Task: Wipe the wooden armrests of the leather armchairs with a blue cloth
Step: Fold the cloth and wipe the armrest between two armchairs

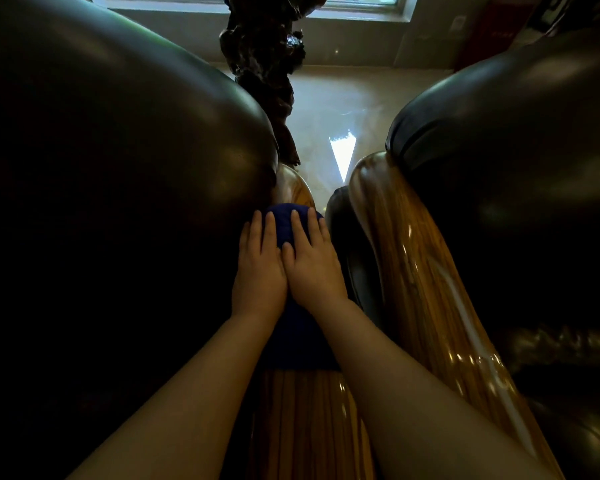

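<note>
A dark blue cloth lies draped over the glossy wooden armrest of the left leather armchair. My left hand and my right hand rest side by side on top of the cloth, palms down, fingers spread flat and pressing it onto the wood. The cloth covers the armrest from under my wrists to past my fingertips. A second wooden armrest runs parallel on the right and belongs to the right leather armchair.
A narrow gap separates the two armrests. Beyond them lies shiny pale floor with a bright reflection. A dark gnarled wooden sculpture stands behind the left chair, below a window.
</note>
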